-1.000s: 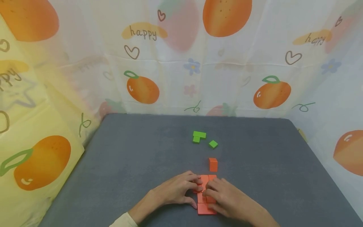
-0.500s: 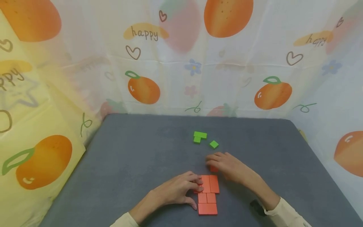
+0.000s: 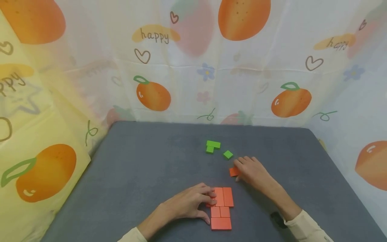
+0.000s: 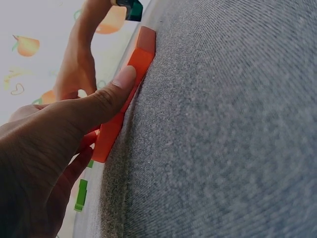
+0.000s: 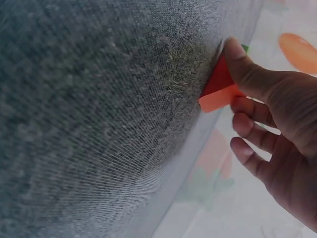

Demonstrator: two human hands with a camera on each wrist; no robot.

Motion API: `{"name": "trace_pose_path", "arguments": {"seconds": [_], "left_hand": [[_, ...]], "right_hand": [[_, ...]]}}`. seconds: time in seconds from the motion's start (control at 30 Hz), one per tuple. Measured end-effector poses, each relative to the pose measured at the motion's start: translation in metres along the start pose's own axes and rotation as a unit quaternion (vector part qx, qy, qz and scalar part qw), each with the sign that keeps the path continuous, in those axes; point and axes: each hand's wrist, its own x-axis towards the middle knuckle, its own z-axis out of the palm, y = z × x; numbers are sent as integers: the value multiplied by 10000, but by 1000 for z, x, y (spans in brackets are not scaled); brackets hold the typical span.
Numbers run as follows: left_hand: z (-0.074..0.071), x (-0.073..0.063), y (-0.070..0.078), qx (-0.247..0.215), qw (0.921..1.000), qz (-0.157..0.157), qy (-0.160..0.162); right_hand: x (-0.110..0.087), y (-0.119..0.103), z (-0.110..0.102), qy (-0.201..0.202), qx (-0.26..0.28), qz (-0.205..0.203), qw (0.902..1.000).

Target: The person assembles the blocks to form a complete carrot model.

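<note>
Flat orange blocks (image 3: 220,223) lie edge to edge in a group at the table's near side, two long ones upright at the top, two small squares in the middle, a wide one at the bottom. My left hand (image 3: 190,201) rests at the group's left edge, fingertips over the upper blocks and thumb along the side of the lower ones. It partly hides the upper left of the group. Farther back, my right hand (image 3: 255,173) pinches a separate orange block (image 5: 218,99) between thumb and index finger, its other fingers bent loosely. That block is close over the table, partly covered by the hand.
Beyond the right hand lie a few green blocks (image 3: 213,144), two of them touching, and a lone green block (image 3: 228,154) set at an angle. A grey cloth-covered table (image 3: 145,158) carries everything. Printed fabric (image 3: 187,84) hangs at its back and sides.
My right hand has left the orange group, reached the separate orange block and moved it slightly right and away, turning it. The left hand stays where it was.
</note>
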Motion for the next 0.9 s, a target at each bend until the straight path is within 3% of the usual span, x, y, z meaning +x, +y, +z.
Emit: {"name": "trace_pose_path", "arguments": {"seconds": [0.13, 0.3, 0.53, 0.77, 0.9], "left_hand": [[-1, 0, 0, -34, 10000, -16, -6], [-1, 0, 0, -133, 9999, -43, 3], [0, -1, -1, -22, 10000, 5, 22], [-1, 0, 1, -68, 10000, -53, -17], [0, 0, 0, -15, 10000, 17, 28]], "right_hand": [[-1, 2, 1, -295, 233, 238, 9990], [-3, 6, 2, -237, 496, 477, 9973], [-4, 11, -3, -306, 684, 286, 9968], [-4, 11, -1, 96, 370, 328, 9987], [-7, 13, -3, 37, 308, 304, 9991]]}}
